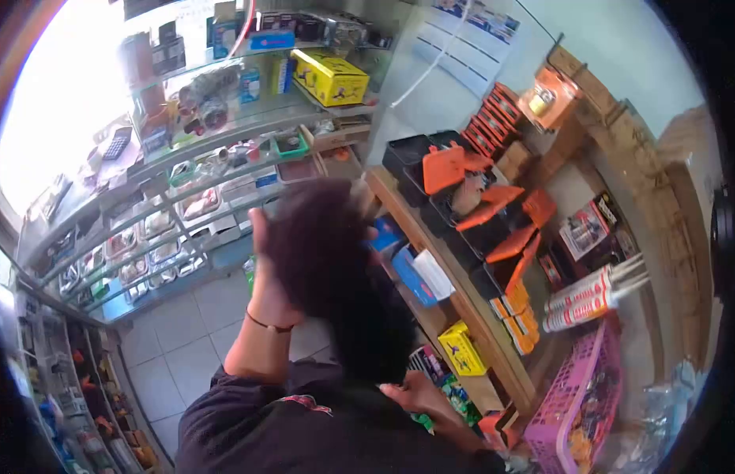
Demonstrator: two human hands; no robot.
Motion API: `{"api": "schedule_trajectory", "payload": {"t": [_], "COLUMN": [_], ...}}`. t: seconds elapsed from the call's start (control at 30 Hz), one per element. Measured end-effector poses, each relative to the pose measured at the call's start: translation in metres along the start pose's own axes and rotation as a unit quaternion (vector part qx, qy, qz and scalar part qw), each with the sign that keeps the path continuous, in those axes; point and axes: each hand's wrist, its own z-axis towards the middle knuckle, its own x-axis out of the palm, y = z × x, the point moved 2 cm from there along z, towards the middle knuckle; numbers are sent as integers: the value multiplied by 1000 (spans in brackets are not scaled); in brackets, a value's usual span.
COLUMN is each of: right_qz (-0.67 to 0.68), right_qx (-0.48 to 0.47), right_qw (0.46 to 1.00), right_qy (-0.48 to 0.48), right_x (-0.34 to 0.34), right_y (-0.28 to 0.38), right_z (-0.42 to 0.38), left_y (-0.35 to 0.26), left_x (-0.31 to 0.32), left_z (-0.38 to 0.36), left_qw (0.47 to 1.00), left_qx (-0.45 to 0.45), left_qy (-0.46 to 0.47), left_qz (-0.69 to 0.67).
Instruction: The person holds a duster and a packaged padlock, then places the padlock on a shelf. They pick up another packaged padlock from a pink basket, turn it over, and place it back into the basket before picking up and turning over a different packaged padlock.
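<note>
A long, dark, blurred thing [320, 253] fills the middle of the view, and its kind cannot be made out. My left hand [266, 272], raised and with a thin band at the wrist, is behind it; the thumb shows on its left edge and what look like fingertips on its right, so the hand grips it. Lower down, my right hand [422, 395] is at the thing's bottom end with its fingers curled; what they hold is not clear. My dark shirt [280, 434] has a small red and white mark.
Glass shelves [265, 110] on the left bear boxes, a yellow carton [329, 77] and small trays. The wooden shelf [462, 300] at right holds black bins with orange lids [509, 253], white-red tubes [577, 300] and a pink basket [569, 403]. Tiled floor [186, 371] lies below.
</note>
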Motion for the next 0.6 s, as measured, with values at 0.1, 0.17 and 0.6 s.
{"api": "schedule_trajectory", "payload": {"t": [0.1, 0.17, 0.6], "right_qz": [-49, -80, -37], "right_qx": [-26, -22, -114], "right_qw": [998, 997, 992], "right_qy": [13, 3, -26], "right_x": [-14, -16, -9], "right_y": [19, 17, 18], "right_z": [18, 32, 50], "left_y": [-18, -29, -42], "left_x": [11, 19, 2], "left_z": [-4, -9, 7], "left_qw": [981, 967, 994], "left_qx": [22, 124, 85], "left_qy": [186, -157, 46], "left_qz": [53, -156, -50]}}
